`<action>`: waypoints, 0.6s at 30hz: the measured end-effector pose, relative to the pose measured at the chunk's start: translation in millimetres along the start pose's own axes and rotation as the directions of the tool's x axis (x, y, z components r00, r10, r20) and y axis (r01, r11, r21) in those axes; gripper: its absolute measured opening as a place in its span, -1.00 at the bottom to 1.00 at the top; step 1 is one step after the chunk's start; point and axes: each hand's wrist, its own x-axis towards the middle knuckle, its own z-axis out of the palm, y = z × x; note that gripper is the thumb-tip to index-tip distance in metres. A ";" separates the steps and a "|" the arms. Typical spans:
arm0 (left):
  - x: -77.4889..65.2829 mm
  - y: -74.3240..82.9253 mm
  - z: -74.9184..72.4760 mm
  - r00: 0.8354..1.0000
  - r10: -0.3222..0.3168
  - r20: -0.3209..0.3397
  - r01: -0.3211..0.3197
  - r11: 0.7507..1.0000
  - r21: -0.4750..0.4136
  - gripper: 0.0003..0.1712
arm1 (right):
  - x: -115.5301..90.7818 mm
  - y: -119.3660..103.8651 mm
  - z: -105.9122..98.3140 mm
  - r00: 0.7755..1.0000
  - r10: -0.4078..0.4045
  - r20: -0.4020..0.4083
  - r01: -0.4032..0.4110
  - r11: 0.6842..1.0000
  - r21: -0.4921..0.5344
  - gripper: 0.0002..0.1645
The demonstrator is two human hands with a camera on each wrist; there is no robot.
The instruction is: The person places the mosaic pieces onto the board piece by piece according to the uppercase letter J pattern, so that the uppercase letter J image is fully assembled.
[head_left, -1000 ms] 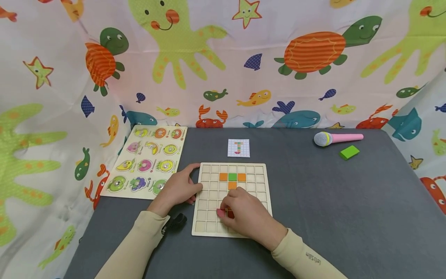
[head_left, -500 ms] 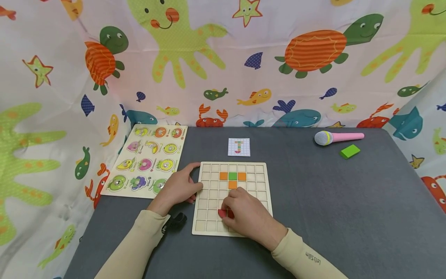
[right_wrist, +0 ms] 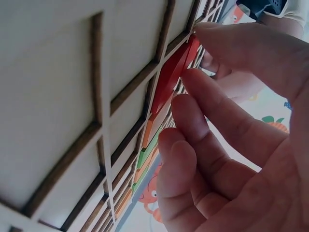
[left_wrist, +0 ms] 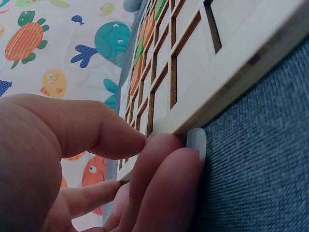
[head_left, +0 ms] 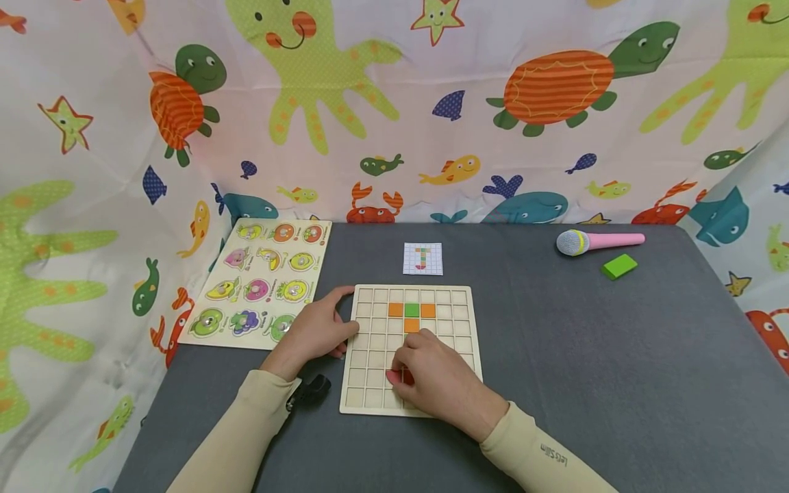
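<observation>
A pale wooden grid board (head_left: 366, 361) lies on the dark table. My left hand (head_left: 314, 331) holds its left edge, with the thumb tip on the rim and the other fingers against the side, as the left wrist view shows. Over the lower middle cells, my right hand (head_left: 437, 376) pinches a small red tile (right_wrist: 191, 48) between thumb and index finger. Right beside it is another red tile (right_wrist: 167, 79) at the grid. Farther up sit orange tiles (head_left: 396, 310) and a green tile (head_left: 411, 310). The right hand hides the cells beneath it.
Behind the board lies a small card (head_left: 422, 259) with a coloured pattern on a grid. A fruit puzzle board (head_left: 255, 291) is at the left. At the back right are a pink toy microphone (head_left: 607, 240) and a green block (head_left: 619, 267). Printed cloth (head_left: 394, 89) hangs behind.
Both hands stay almost in place. The red tile by my right thumb has shifted slightly right and shows less. The head view has tilted a little.
</observation>
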 end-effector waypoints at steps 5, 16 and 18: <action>-0.9 -0.3 -0.8 1.000 0.004 0.002 -0.004 1.000 0.000 -0.09 | 0.1 -0.7 -0.1 1.000 0.008 -0.011 -0.008 1.000 -0.012 -0.79; 0.8 -3.7 -0.5 1.000 -0.001 -0.004 0.001 1.000 0.002 -0.10 | 2.0 3.2 -3.8 0.999 0.041 0.006 -0.041 0.999 -0.010 -0.74; 2.9 -4.4 2.0 1.000 0.004 -0.001 -0.004 1.000 -0.001 -0.10 | 0.2 9.3 -8.9 0.998 0.062 0.010 -0.062 0.998 -0.011 -0.74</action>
